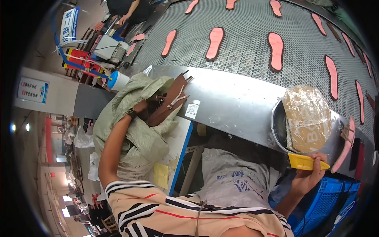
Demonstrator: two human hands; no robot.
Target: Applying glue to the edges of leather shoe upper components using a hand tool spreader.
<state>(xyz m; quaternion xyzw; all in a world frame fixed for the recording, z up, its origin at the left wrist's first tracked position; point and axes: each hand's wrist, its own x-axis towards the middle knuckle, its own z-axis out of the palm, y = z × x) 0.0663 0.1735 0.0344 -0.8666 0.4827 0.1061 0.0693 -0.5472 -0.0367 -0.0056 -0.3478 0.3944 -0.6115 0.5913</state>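
My left hand (139,106) reaches into the mouth of a pale green woven sack (108,118) on the left. Brown strips (167,103) with a pale cord stick out of the sack beside it. The fingers are in shadow, so what they touch is hidden. On the right, my right hand (308,177) grips a flat yellow plastic handle (306,161) between thumb and fingers; its working end cannot be made out. Just beyond that hand is a round metal bowl (278,130), partly covered by a tape-wrapped piece of cardboard (310,118).
A perforated conveyor belt (244,51) carries several pink, dark-edged shoe insoles (215,42) past a metal ledge (229,102). Another pink sole (345,146) lies right of the bowl. Below are a grey-white sack (237,173) and blue crate (323,201). Another person's hand (124,19) shows far left.
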